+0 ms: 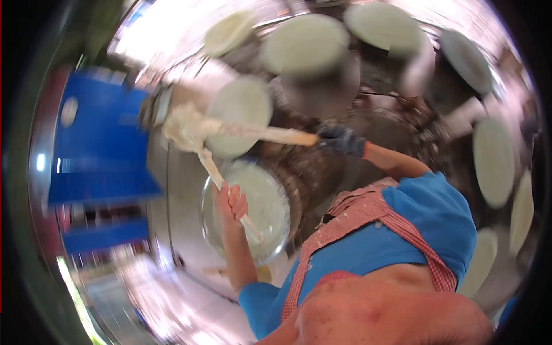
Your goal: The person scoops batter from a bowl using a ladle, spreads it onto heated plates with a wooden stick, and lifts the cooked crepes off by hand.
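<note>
View: head camera, looking down past the wearer's blue shirt (356, 247) and red checked apron (351, 215); much of it is blurred.
Left hand: bare, fingers closed around the thin stick (211, 167) partway along its length.
Right hand (340, 142): in a dark glove, closed on the near end of the thick stick (276, 134).
Pale sticky lump (183, 125): at the far ends of both sticks, clinging where they meet; it looks like dough or thick batter. It lies ahead of the left hand (234, 201) and well off to the left of the right hand; the left hand is nearer.
Stick directions: the thick stick runs crosswise from the right hand to the lump; the thin one slants from the lump back through the left hand, its free end in front of the basin (205, 210).
Basin: round, holding something pale and smooth, just beside the left hand.
Round pale discs: one (241, 100) sits behind the thick stick; others (305, 46) curve around the far and right sides.
In the way: the near disc and basin crowd the sticks; whether anything touches them is unclear.
Far left: a blue panel (98, 132), apart from the hands.
</note>
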### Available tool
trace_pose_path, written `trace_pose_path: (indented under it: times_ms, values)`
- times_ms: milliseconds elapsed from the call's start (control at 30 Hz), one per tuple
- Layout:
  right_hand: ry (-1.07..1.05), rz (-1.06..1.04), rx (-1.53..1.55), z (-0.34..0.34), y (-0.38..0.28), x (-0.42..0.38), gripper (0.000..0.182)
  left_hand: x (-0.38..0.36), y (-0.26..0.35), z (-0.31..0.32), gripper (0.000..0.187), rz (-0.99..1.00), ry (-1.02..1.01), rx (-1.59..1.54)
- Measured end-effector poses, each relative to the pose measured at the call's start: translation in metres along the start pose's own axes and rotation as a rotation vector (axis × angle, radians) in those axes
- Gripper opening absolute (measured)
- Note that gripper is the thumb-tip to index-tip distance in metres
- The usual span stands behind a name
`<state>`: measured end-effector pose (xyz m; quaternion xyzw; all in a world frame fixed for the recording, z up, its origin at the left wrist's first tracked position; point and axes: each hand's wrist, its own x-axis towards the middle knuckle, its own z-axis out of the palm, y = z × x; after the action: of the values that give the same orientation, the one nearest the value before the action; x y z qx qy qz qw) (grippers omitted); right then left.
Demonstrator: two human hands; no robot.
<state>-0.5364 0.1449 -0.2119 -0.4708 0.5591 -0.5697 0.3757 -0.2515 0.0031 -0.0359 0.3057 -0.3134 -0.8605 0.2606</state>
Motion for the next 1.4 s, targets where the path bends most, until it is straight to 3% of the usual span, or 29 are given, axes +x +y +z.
trace_pose_path:
  times_ms: [33,100,167,233,300,433,467,533,567,600,633,667,733,800,833,900,933,967,1000,1033,1067,1133,1167,1200,1267,1300,1333,1367,1400]
  values:
    - [0.084,0.048,-0.033,-0.020,0.011,-0.019,0.024,0.026,-0.017,0.018,0.023,-0.092,-0.090,0.038]
    - [0.272,0.132,-0.086,-0.067,0.043,-0.081,0.028,0.088,-0.063,0.043,0.026,-0.568,-0.182,-0.445]
    - [0.294,0.464,-0.349,-0.112,0.069,-0.148,0.032,0.143,-0.128,0.074,0.032,-0.825,-0.183,-0.621]
    - [0.374,0.543,-0.551,-0.156,0.049,-0.228,0.037,0.192,-0.202,0.112,0.034,-1.072,-0.241,-0.712]
    - [0.641,0.505,-0.667,-0.181,0.084,-0.316,0.031,0.222,-0.272,0.175,0.035,-1.231,-0.234,-0.787]
    - [0.936,1.003,-0.944,-0.232,0.003,-0.417,0.036,0.270,-0.380,0.328,0.036,-1.536,-0.485,-0.626]
    - [0.965,1.040,-0.944,-0.243,-0.002,-0.432,0.036,0.277,-0.397,0.371,0.034,-1.602,-0.547,-0.549]
    - [1.408,1.101,-0.833,-0.273,-0.006,-0.453,0.040,0.302,-0.433,0.444,0.028,-1.649,-0.721,-0.350]
    - [1.440,1.104,-0.830,-0.287,-0.012,-0.450,0.040,0.321,-0.452,0.477,0.018,-1.651,-0.844,-0.162]
    - [1.575,0.975,-0.839,-0.302,-0.022,-0.440,0.039,0.330,-0.467,0.515,0.006,-1.515,-0.890,0.028]
    - [1.705,0.831,-0.858,-0.321,-0.030,-0.430,0.039,0.337,-0.482,0.547,0.011,-1.263,-0.966,0.315]
    - [1.739,0.816,-0.872,-0.344,-0.027,-0.417,0.039,0.345,-0.500,0.577,0.021,-0.983,-1.021,0.573]
    - [1.624,0.640,-1.090,-0.389,-0.018,-0.385,0.038,0.359,-0.541,0.622,0.034,-0.801,-1.030,0.868]
    - [1.511,0.888,-1.046,-0.430,-0.018,-0.342,0.040,0.374,-0.588,0.640,0.039,-0.709,-1.076,0.927]
    - [1.561,0.896,-1.025,-0.440,-0.007,-0.325,0.040,0.403,-0.624,0.638,0.046,-0.751,-1.112,0.940]
    - [1.485,1.251,-0.861,-0.469,0.016,-0.313,0.031,0.420,-0.658,0.659,0.052,-0.814,-1.195,0.948]
    - [1.511,1.272,-0.841,-0.473,0.020,-0.313,0.031,0.428,-0.660,0.657,0.058,-0.328,-1.215,1.302]
    - [1.567,1.162,-0.753,-0.477,0.024,-0.321,0.030,0.435,-0.660,0.657,0.064,0.207,-1.174,1.581]
    - [1.607,1.049,-0.670,-0.479,0.026,-0.332,0.028,0.442,-0.659,0.657,0.064,0.197,-1.189,1.580]
    - [1.781,0.824,-0.450,-0.483,0.056,-0.349,0.026,0.446,-0.652,0.655,0.064,0.459,-1.195,1.666]
    - [1.773,0.839,-0.446,-0.485,0.054,-0.334,0.026,0.448,-0.644,0.655,0.065,0.726,-1.182,1.737]
    - [2.144,0.262,0.141,-0.497,0.054,-0.299,0.033,0.444,-0.635,0.667,0.064,0.652,-1.246,1.731]
    - [2.017,0.625,-0.290,-0.513,0.066,-0.294,0.034,0.444,-0.634,0.669,0.063,0.599,-1.312,1.731]
    - [2.009,0.635,-0.267,-0.519,0.075,-0.300,0.034,0.446,-0.640,0.669,0.063,0.586,-1.307,1.753]
    - [1.510,1.319,-0.753,-0.544,0.085,-0.304,0.034,0.456,-0.648,0.688,0.066,0.747,-1.286,1.065]
    - [1.533,1.297,-0.725,-0.554,0.093,-0.312,0.034,0.457,-0.626,0.699,0.067,0.624,-1.247,1.082]
    - [1.734,1.077,-0.650,-0.557,0.103,-0.326,0.033,0.454,-0.604,0.710,0.068,0.497,-1.215,1.093]
    - [1.919,0.855,-0.570,-0.552,0.112,-0.330,0.032,0.513,-0.639,0.707,0.065,0.340,-1.211,0.982]
    - [1.975,0.838,-0.441,-0.550,0.083,-0.300,0.032,0.548,-0.646,0.699,0.063,0.289,-1.244,1.016]
